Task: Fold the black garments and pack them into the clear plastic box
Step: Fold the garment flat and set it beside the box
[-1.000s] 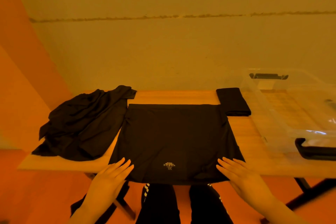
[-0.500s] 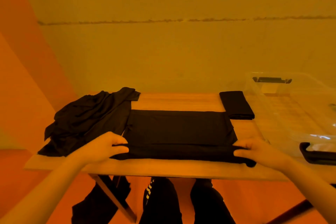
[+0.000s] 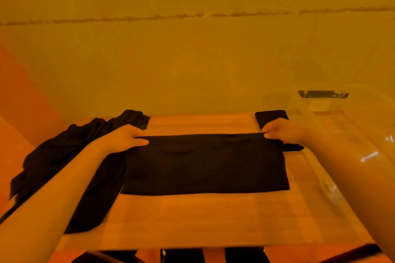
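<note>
Plain indoor room, type unclear: bare wall (image 3: 192, 60), wooden table (image 3: 192, 220), clear storage box (image 3: 363, 126).

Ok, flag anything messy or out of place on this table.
The crumpled pile of black garments at the table's left edge is unfolded and spills over it. The garment that both hands pinch lies flat and square. Nothing else stands out.

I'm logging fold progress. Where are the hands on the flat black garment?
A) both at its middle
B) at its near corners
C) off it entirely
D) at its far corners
D: the left hand and right hand pinch the far corners of the flat black garment.
</note>
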### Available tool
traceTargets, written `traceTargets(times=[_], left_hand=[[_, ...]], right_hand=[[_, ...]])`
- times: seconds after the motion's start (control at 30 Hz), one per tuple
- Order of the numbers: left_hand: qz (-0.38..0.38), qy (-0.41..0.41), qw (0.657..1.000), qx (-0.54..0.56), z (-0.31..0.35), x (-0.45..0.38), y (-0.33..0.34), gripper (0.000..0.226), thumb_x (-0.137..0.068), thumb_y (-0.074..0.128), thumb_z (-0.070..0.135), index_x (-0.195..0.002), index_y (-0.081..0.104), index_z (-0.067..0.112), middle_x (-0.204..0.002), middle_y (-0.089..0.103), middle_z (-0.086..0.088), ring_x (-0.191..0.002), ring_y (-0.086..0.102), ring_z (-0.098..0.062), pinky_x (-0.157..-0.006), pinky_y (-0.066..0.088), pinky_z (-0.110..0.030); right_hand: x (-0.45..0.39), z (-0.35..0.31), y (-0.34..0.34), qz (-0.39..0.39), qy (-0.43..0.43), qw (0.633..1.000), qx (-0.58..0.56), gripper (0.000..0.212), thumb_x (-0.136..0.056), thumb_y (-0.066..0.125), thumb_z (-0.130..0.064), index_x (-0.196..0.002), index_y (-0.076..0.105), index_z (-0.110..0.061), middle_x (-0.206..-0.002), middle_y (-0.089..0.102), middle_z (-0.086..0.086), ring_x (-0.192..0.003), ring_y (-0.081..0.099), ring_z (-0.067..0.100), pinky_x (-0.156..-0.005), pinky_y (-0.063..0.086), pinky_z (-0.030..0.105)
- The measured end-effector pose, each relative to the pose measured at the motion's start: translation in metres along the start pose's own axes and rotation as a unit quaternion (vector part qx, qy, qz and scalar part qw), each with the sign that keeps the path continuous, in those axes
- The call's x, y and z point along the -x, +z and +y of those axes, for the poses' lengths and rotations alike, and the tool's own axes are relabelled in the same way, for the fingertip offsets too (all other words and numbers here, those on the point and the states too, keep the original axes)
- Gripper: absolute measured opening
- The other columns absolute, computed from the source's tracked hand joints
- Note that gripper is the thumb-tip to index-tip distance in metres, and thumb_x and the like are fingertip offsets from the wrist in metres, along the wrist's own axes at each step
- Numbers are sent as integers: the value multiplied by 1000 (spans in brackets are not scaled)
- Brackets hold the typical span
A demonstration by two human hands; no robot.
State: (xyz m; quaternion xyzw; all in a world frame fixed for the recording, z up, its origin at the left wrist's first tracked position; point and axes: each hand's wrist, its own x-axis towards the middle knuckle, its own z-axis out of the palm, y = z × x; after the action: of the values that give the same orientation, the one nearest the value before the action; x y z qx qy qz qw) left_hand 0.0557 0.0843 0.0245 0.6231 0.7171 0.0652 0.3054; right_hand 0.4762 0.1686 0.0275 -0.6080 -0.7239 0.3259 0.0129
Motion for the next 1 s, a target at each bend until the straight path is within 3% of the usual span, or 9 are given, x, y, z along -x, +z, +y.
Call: traceTargets(times=[0.07, 0.17, 0.23, 0.3, 0.4, 0.6, 0.8, 0.9, 1.0], left_hand=[[130, -8, 983, -130, 9, -10, 17, 28, -93, 54, 24, -115, 62, 10, -118, 62, -9, -106, 57, -25, -87, 45, -35], [261, 95, 951, -137, 33, 3, 70, 36, -93, 50, 27, -127, 55, 15, -133, 53, -8, -120, 51, -27, -99, 40, -38], [191, 146, 961, -139, 48, 15, 110, 58, -93, 31, 51, -142, 37, 21, -151, 32, -4, -140, 27, -24, -113, 19, -33], [132, 140, 966, -174, 53, 16, 140, 93, -73, -10, 75, -149, 12, 26, -158, 5, 2, -144, -4, -15, -112, -3, -31], [135, 70, 967, -204, 27, 5, 151, 118, -47, -42, 75, -149, -3, 30, -158, -8, 4, -142, -16, -14, -114, -5, -38], [165, -31, 966, -195, 1, 17, 144, 108, -56, -28, 77, -149, -1, 29, -158, -4, -3, -145, -7, -24, -116, -1, -42], [114, 48, 968, -220, 3, 4, 131, 124, -40, -43, 77, -148, -7, 28, -158, -9, -1, -144, -11, -21, -116, -3, -38], [80, 101, 964, -233, 10, -9, 126, 122, -43, -39, 80, -148, -5, 28, -158, -8, 2, -144, -11, -18, -115, -5, -36], [62, 136, 962, -230, 13, -17, 120, 120, -47, -33, 83, -149, -1, 29, -158, -6, 4, -144, -10, -14, -114, -6, -32]], right_hand=[[-15, -5, 11, 124, 3, 987, 100, 24, -94, 48, -9, -114, 61, -9, -116, 61, 12, -101, 57, 22, -80, 44, 29], [-11, -12, 55, 220, -17, 970, 104, 37, -94, 47, -12, -131, 48, -13, -129, 53, 10, -115, 52, 25, -93, 42, 32], [2, -22, 93, 174, -92, 972, 131, 45, -97, 44, -22, -140, 37, -15, -145, 39, 8, -131, 39, 22, -107, 31, 30], [7, -23, 119, 120, -142, 966, 179, 54, -98, 33, -40, -147, 22, -19, -155, 18, 1, -143, 16, 16, -115, 12, 29], [2, -6, 128, 102, -90, 968, 210, 64, -93, 18, -54, -149, 10, -23, -157, 3, -4, -144, -1, 12, -116, 2, 32], [21, 12, 129, 123, -12, 971, 206, 64, -96, 26, -48, -149, 2, -20, -157, -1, -2, -144, -3, 13, -117, 5, 33], [60, -18, 136, 118, 80, 964, 224, 69, -95, 21, -55, -149, 3, -15, -157, 5, 3, -145, 2, 18, -115, 4, 47], [43, -58, 119, 155, -68, 963, 209, 65, -97, 27, -49, -148, 9, -15, -157, 8, 4, -145, 5, 19, -116, 6, 39], [11, -90, 118, 74, -208, 949, 226, 63, -98, 32, -42, -149, 4, -18, -157, 1, 0, -145, -1, 17, -116, 4, 36]])
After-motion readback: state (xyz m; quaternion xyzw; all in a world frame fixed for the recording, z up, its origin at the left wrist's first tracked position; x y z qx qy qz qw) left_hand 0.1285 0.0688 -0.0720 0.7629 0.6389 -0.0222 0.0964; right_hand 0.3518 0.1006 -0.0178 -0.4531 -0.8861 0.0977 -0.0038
